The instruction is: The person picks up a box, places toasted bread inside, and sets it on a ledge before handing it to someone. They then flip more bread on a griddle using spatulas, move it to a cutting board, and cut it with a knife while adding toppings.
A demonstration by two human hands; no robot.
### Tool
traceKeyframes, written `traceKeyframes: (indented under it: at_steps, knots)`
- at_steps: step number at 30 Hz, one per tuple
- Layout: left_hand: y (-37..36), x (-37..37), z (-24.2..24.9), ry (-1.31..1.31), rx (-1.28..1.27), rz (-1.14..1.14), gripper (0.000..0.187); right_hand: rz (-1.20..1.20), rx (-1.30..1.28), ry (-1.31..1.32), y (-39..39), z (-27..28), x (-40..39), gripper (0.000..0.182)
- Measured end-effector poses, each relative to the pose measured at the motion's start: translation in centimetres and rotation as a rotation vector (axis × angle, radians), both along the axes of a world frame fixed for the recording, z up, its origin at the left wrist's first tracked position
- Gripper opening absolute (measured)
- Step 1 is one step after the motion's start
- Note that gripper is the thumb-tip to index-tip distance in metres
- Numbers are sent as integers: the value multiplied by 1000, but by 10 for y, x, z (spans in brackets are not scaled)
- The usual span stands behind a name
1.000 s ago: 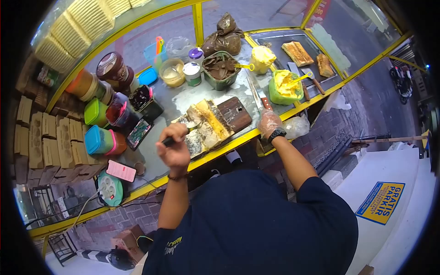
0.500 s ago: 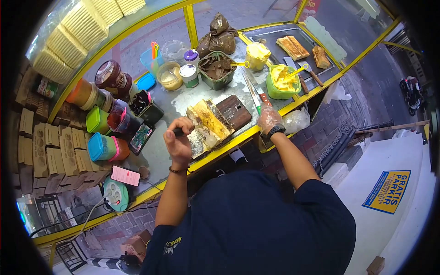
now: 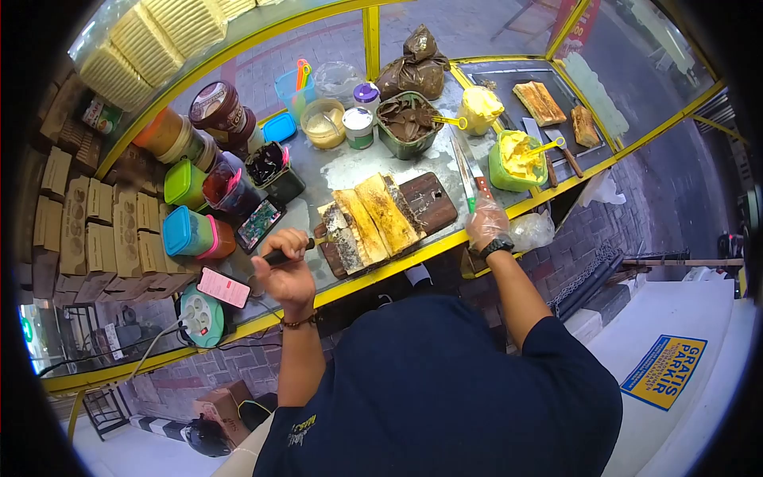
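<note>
My left hand (image 3: 286,266) is closed around the black handle of a tool (image 3: 276,257). Its short visible metal part points at the near-left side of the bread, and the rest of the blade is hidden. The toasted bread (image 3: 372,222) lies opened flat, browned side up with dark and pale crumbly edges, on a brown wooden cutting board (image 3: 435,203). My right hand (image 3: 486,224), in a clear plastic glove, rests at the handles of a red-handled knife (image 3: 482,187) and a green-handled knife (image 3: 470,203). Its fingers are mostly hidden, so their grip cannot be made out.
Behind the board stand a tub of chocolate spread (image 3: 409,123) and a green tub of yellow spread (image 3: 515,163). More toasted bread (image 3: 540,103) lies on the griddle. Jars, two phones (image 3: 222,288) and stacked boxes (image 3: 99,254) fill the left. A yellow rail edges the counter.
The view has shifted. My left hand has drawn left and down from the bread, still gripping the tool. The blurred left part of the bread now lies flat. My right hand stays by the knives.
</note>
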State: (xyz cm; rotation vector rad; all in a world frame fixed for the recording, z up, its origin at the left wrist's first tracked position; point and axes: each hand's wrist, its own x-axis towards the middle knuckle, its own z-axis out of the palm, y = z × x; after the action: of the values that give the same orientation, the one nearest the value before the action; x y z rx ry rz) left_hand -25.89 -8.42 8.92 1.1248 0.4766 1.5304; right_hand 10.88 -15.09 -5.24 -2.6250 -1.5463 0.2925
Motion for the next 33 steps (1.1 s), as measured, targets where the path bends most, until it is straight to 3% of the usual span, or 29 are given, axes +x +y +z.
traceKeyframes:
  at_steps: [4, 7, 11, 12, 15, 16, 18, 19, 20, 21, 23, 26, 30, 33]
  knots:
    - [-6, 27, 32, 8, 121, -55, 61, 116, -109, -124, -2, -5, 3, 30]
    - [4, 54, 8, 108, 137, -156, 60, 94, -79, -81, 5, -10, 5, 26]
    - [13, 60, -23, 222, 40, -197, 61, -62, 261, 104, -14, -24, 10, 25]
    - [14, 58, -26, 230, 30, -200, 60, 21, 407, 144, -28, -16, 10, 24]
    - [15, 51, -28, 208, -3, -200, 59, 208, 405, 13, -77, -25, 10, 27]
    - [15, 49, -27, 190, -13, -198, 59, 182, 401, 267, -90, -19, 0, 28]
    - [16, 43, -26, 180, -15, -199, 59, 123, 382, 775, -100, 50, -50, 30]
    - [16, 41, -24, 176, -15, -201, 59, 200, 420, 817, -106, 39, -66, 34]
    - [15, 40, -23, 158, -27, -197, 59, 349, 539, 635, -106, 39, -87, 36]
    - [15, 38, -24, 159, -30, -200, 59, 290, 430, 714, -107, 26, -107, 38]
    - [15, 33, -26, 160, -38, -205, 59, 389, 513, 544, -105, 16, -137, 41]
    - [16, 24, -29, 145, -56, -232, 61, 168, 166, 661, -105, 25, -168, 48]
    - [18, 16, -29, 125, -52, -229, 59, 244, 327, 521, -117, 2, -197, 54]
    - [19, 10, -31, 124, -60, -248, 58, 203, 233, 341, -122, 3, -212, 52]
